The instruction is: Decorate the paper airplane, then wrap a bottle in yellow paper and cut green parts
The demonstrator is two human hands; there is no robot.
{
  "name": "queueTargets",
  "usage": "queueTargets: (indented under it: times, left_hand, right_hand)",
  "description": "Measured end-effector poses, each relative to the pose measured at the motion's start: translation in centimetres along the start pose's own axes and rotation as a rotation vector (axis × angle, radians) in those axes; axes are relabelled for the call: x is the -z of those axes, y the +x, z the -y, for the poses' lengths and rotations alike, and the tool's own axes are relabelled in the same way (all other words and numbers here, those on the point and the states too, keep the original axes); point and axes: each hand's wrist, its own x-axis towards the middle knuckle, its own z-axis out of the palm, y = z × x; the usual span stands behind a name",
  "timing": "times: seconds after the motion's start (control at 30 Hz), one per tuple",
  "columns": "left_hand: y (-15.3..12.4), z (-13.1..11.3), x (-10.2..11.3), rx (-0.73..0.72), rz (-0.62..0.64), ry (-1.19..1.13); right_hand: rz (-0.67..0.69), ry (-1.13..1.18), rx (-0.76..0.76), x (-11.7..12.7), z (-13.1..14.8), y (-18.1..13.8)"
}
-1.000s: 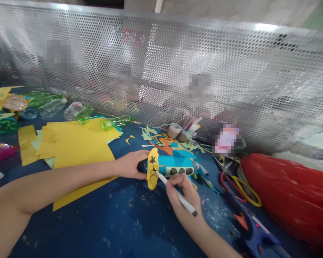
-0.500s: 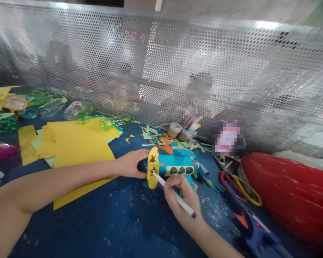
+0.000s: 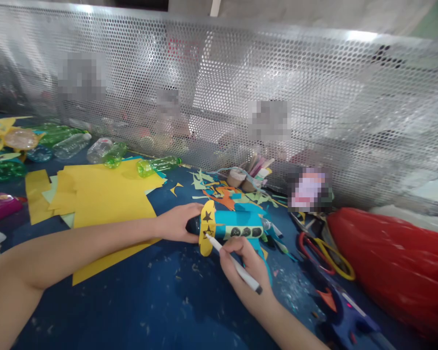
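A bottle model (image 3: pixel 239 218) wrapped in blue paper lies on its side, with a pale strip of black ovals along it. Across its left part stands a yellow paper piece (image 3: pixel 206 248) bearing a filled black star and a star outline. My left hand (image 3: pixel 178 222) is closed around the model's dark left end, its fingertips hidden behind the yellow piece. In my right hand (image 3: pixel 246 267) is a white marker (image 3: pixel 243 272), pinched between thumb and fingers. The marker's tip touches the outlined star.
Yellow paper sheets (image 3: pixel 109 194) lie at left beside a green bottle (image 3: pixel 158 166). Paper scraps (image 3: pixel 222 194) and cups of tools (image 3: pixel 250 181) sit behind the model. Scissors (image 3: pixel 336 257), a blue glue gun (image 3: pixel 350 311) and a red bag (image 3: pixel 390 262) lie right, before a perforated metal screen (image 3: pixel 219 87).
The marker and my right hand have shifted slightly left, the marker's tip staying on the outlined star. My left hand stays in place on the bottle model.
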Motion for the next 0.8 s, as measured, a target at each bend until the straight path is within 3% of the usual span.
queueTargets:
  times: [0.8]
  left_hand:
    - [-0.01, 0.00, -0.05, -0.020, -0.022, 0.005]
  right_hand:
    - [-0.011, -0.005, 0.015, 0.05, -0.01, -0.04]
